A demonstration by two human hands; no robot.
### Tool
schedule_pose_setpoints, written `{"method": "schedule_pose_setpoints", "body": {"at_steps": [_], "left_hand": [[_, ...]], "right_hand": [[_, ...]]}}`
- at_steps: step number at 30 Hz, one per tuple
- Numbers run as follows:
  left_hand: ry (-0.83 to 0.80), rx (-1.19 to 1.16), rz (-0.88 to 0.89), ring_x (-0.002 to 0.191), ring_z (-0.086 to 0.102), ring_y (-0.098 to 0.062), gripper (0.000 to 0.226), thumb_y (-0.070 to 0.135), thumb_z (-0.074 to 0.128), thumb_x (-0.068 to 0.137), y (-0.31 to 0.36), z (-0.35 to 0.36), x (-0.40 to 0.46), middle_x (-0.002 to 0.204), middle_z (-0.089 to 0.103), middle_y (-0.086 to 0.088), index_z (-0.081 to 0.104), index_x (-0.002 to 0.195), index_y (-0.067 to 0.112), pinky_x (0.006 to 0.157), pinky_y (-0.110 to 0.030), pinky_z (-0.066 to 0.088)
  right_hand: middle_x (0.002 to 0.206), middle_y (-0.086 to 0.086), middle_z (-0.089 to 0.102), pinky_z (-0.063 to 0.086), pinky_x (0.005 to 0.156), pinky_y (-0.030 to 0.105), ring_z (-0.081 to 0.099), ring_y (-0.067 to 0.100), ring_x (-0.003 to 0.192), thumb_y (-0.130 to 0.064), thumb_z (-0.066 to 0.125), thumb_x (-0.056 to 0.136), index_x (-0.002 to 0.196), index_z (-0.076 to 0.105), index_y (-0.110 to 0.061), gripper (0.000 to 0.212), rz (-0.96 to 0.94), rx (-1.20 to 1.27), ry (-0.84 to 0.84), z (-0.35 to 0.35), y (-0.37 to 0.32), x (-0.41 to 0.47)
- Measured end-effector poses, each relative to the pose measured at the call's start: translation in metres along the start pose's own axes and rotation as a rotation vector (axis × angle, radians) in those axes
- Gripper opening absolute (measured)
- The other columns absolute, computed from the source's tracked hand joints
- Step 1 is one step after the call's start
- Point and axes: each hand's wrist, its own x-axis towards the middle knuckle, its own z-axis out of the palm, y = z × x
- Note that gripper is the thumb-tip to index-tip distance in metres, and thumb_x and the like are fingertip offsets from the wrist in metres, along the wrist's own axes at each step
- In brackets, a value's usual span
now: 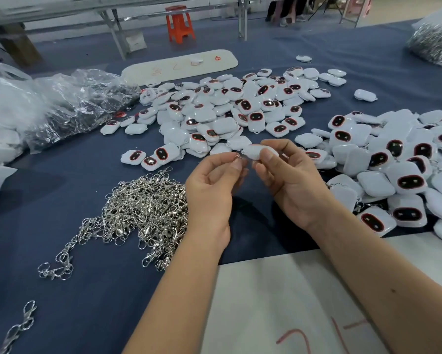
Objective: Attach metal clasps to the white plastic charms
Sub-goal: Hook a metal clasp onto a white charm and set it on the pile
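Observation:
My right hand (289, 180) pinches a white plastic charm (254, 151) between thumb and fingers above the blue table cloth. My left hand (212, 190) pinches a small metal clasp (238, 156) right beside the charm's left end. Whether the clasp is hooked into the charm I cannot tell. A heap of silver metal clasps (143, 210) lies just left of my left hand. One big pile of white charms (230, 108) spreads behind my hands. A second pile of charms (399, 169) lies to the right.
Clear plastic bags (69, 103) with more parts lie at the left, and a bag of metal parts (434, 44) at the far right. A white board (179, 63) lies behind the charms, a white sheet (266, 302) under my forearms. An orange stool (179, 23) stands beyond the table.

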Motion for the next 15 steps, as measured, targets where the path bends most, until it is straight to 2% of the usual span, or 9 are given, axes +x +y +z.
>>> {"method": "schedule_pose_setpoints", "body": {"at_steps": [3, 9, 12, 15], "left_hand": [[0.055, -0.113, -0.029, 0.077, 0.07, -0.016, 0.013, -0.003, 0.066, 0.093, 0.0038, -0.0005, 0.0014, 0.085, 0.074, -0.01, 0.07, 0.091, 0.009, 0.076, -0.024, 0.059], [0.041, -0.125, 0.025, 0.071, 0.067, -0.016, 0.019, -0.004, 0.065, 0.093, 0.0045, -0.0013, 0.003, 0.075, 0.071, -0.007, 0.071, 0.086, 0.012, 0.07, -0.023, 0.056], [0.055, -0.015, 0.085, 0.067, 0.063, -0.014, 0.024, -0.005, 0.067, 0.091, 0.0023, -0.0034, 0.005, 0.068, 0.068, -0.004, 0.074, 0.082, 0.016, 0.071, -0.025, 0.053], [0.039, 0.226, 0.202, 0.07, 0.06, -0.016, 0.031, -0.002, 0.071, 0.089, 0.0009, -0.0081, 0.0085, 0.07, 0.068, -0.002, 0.076, 0.077, 0.026, 0.071, -0.028, 0.051]], "right_hand": [[0.083, 0.003, 0.074, 0.056, 0.063, 0.013, 0.072, 0.01, 0.072, -0.012, 0.074, 0.078, 0.104, 0.063, -0.007, 0.029, 0.014, -0.079, -0.013, 0.003, 0.0025, -0.001], [0.089, 0.006, 0.076, 0.058, 0.067, 0.017, 0.075, 0.014, 0.076, -0.01, 0.075, 0.079, 0.107, 0.066, -0.007, 0.029, 0.008, -0.097, -0.053, 0.0025, 0.0046, -0.0009], [0.088, 0.006, 0.075, 0.059, 0.072, 0.018, 0.073, 0.012, 0.078, -0.012, 0.076, 0.079, 0.101, 0.072, -0.005, 0.023, -0.003, -0.122, -0.05, 0.0017, 0.0061, -0.0006], [0.087, 0.007, 0.074, 0.059, 0.072, 0.018, 0.072, 0.011, 0.076, -0.015, 0.077, 0.077, 0.095, 0.074, -0.006, 0.02, -0.019, -0.137, 0.012, 0.0009, 0.0059, 0.0007]]}}
